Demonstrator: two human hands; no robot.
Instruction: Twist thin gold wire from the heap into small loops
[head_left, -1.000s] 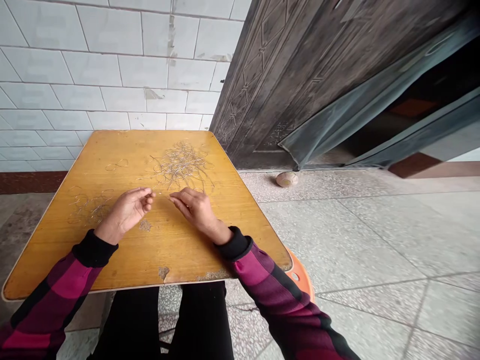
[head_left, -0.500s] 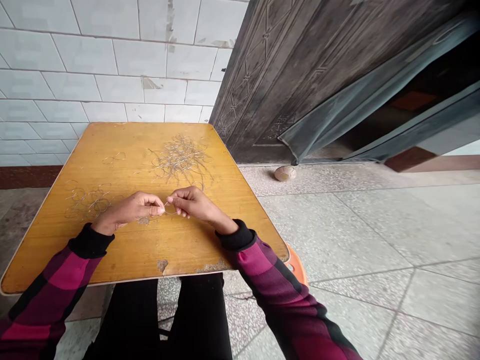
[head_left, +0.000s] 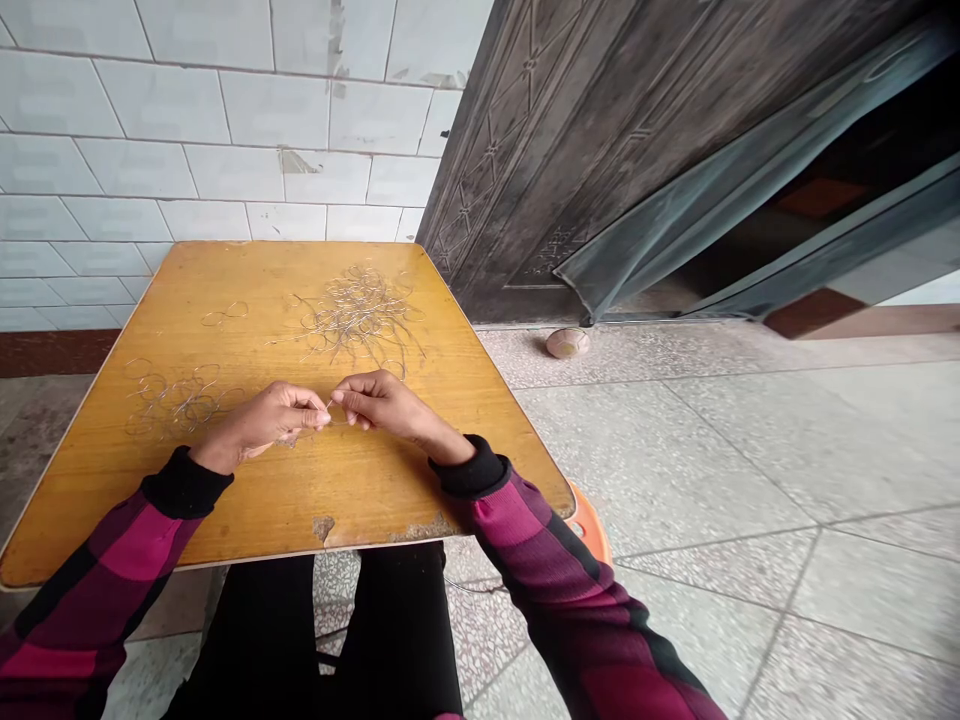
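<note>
My left hand [head_left: 281, 415] and my right hand [head_left: 379, 402] meet over the middle of the wooden table [head_left: 247, 505]. Both are closed in a pinch on one thin wire [head_left: 339, 421], which curves in the small gap between the fingertips. Much of this wire is hidden by the fingers. Behind my right hand lies a large tangled pile of thin wires [head_left: 364, 305]. A smaller heap of looped wires [head_left: 180, 398] rests just left of my left hand. One wire bent like a figure eight [head_left: 226, 314] lies alone toward the back left.
White wall tiles [head_left: 225, 100] stand behind the table. A dark carved door [head_left: 517, 170] and a grey-green curtain [head_left: 637, 245] are at the right. A round pinkish object [head_left: 568, 343] sits on the floor. Part of an orange stool [head_left: 592, 525] shows beside the table's right corner.
The hands stay pinched on the wire in almost the same place, with only a slight shift of the fingers. The whole view has moved a little.
</note>
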